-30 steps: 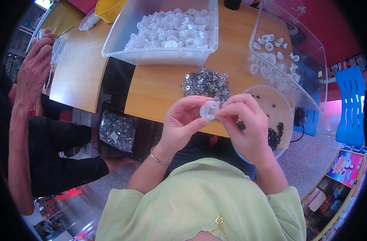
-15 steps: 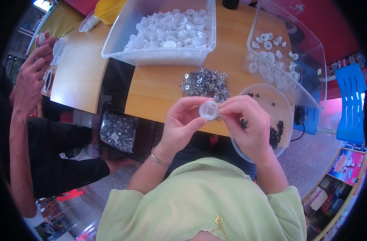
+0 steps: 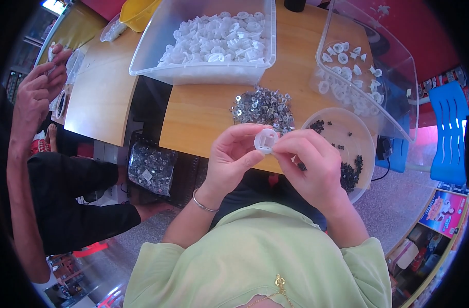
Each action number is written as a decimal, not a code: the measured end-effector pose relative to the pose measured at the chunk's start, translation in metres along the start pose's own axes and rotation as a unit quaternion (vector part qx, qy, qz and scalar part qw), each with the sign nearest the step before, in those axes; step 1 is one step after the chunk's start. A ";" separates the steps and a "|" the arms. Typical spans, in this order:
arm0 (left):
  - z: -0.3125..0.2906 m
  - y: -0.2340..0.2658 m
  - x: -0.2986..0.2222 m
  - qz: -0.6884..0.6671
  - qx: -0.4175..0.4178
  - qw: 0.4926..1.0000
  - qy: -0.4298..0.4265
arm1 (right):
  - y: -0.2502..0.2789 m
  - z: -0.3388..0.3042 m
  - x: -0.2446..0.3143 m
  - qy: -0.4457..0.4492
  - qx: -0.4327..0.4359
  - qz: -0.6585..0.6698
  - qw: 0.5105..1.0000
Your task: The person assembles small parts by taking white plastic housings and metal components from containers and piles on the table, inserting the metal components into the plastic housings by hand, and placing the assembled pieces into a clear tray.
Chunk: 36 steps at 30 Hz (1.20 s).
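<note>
Between the thumb and fingers of my left hand is a round white plastic part with slots in its face. My right hand is closed in a pinch at the part's right edge. Whatever its fingertips hold, if anything, is hidden. Just beyond my hands lies a heap of small shiny metal pieces on the wooden table. Below and right of it, partly behind my right hand, is a round clear tub with small black pieces in it.
A large clear bin of white plastic parts stands at the back. At the right, another clear bin holds fewer white parts. A bag of metal pieces is below the table. A co-worker's hand is at the left; a blue chair is at the right.
The white part has turned slightly in my left hand. My right hand has shifted a little, its fingertips now nearer the part's lower right edge. The co-worker's hand has opened out somewhat.
</note>
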State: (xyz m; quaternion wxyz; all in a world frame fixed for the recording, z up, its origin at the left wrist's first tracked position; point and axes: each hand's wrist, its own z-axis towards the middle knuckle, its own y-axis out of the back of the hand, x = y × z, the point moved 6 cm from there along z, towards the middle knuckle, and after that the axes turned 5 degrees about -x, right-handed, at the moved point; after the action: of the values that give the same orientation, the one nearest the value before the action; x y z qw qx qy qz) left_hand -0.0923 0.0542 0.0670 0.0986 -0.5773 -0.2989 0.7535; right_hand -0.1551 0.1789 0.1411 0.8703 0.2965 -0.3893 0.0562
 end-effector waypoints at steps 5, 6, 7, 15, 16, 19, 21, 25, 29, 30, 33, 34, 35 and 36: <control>0.000 -0.001 -0.001 0.012 0.010 1.000 -0.013 | 0.001 0.000 0.001 0.009 -0.002 -0.018 1.000; 0.000 -0.001 -0.001 0.014 0.013 1.000 -0.013 | 0.001 0.000 0.001 0.008 -0.003 -0.015 1.000; -0.001 -0.002 -0.001 0.014 0.013 1.000 -0.013 | 0.001 -0.001 0.001 0.006 -0.004 -0.013 1.000; -0.004 -0.005 0.000 -0.011 -0.005 1.000 0.018 | 0.003 -0.004 0.006 0.003 -0.020 -0.014 1.000; -0.004 -0.006 0.000 -0.010 -0.005 1.000 0.018 | 0.002 -0.004 0.006 0.002 -0.021 -0.016 1.000; -0.004 -0.008 -0.002 0.004 0.004 1.000 0.011 | 0.002 -0.004 0.006 0.002 -0.017 -0.022 1.000; -0.005 -0.007 -0.001 0.015 0.010 1.000 0.004 | 0.002 -0.005 0.005 0.000 -0.010 -0.020 1.000; -0.006 -0.007 -0.003 0.041 0.022 0.999 -0.021 | 0.001 -0.006 0.003 -0.019 -0.011 -0.013 1.000; -0.006 -0.008 -0.004 0.066 0.025 0.996 -0.046 | 0.002 -0.005 0.002 -0.040 -0.006 0.017 0.999; -0.006 -0.007 -0.005 0.067 0.023 0.996 -0.050 | 0.001 -0.005 0.001 -0.043 0.001 0.015 0.999; -0.006 -0.008 -0.006 0.079 0.021 0.995 -0.054 | 0.001 -0.003 0.000 -0.045 0.014 0.010 0.999; -0.005 -0.008 -0.006 0.079 0.021 0.995 -0.054 | 0.001 -0.003 -0.001 -0.044 0.019 0.007 0.999; -0.005 -0.008 -0.007 0.083 0.022 0.995 -0.056 | 0.001 -0.003 -0.002 -0.045 0.019 0.007 0.999; -0.005 -0.008 -0.007 0.088 0.023 0.994 -0.058 | 0.001 -0.002 -0.002 -0.037 0.025 0.000 0.999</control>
State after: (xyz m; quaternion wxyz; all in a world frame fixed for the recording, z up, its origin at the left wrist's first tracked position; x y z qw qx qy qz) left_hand -0.0871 0.0591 0.0766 0.0275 -0.5539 -0.2352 0.7982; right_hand -0.1554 0.1812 0.1393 0.8477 0.3203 -0.4193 0.0553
